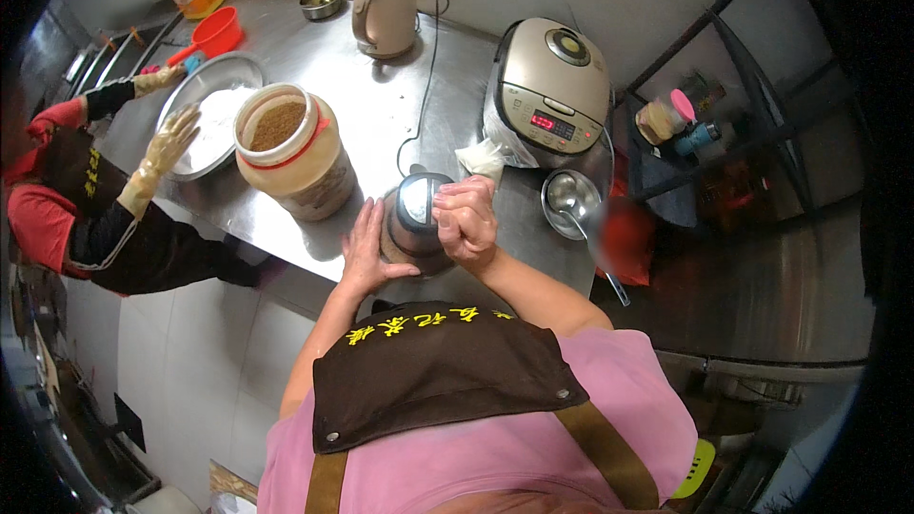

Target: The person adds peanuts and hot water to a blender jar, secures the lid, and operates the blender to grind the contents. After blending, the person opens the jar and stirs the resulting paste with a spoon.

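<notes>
A round dark appliance, perhaps an electric grinder (416, 218), stands at the near edge of the steel table, a black cord rising from behind it. My left hand (368, 246) lies with spread fingers against its left side. Curled fingers of my right hand (468, 218) are at the right rim of its lid; whether they grip the lid or only press on it, I cannot tell. Left of the appliance is a large open plastic jar (293, 182) with brown granules (277, 126) inside. A clear plastic bag of pale contents (485, 158) sits just behind my right hand.
Behind stand a lit rice cooker (550, 86) and an electric kettle (385, 11). A metal bowl with a ladle (570, 201) is at right. At left, a gloved co-worker (68, 207) reaches over a steel basin (239, 68) of white powder, near a red dipper (216, 32).
</notes>
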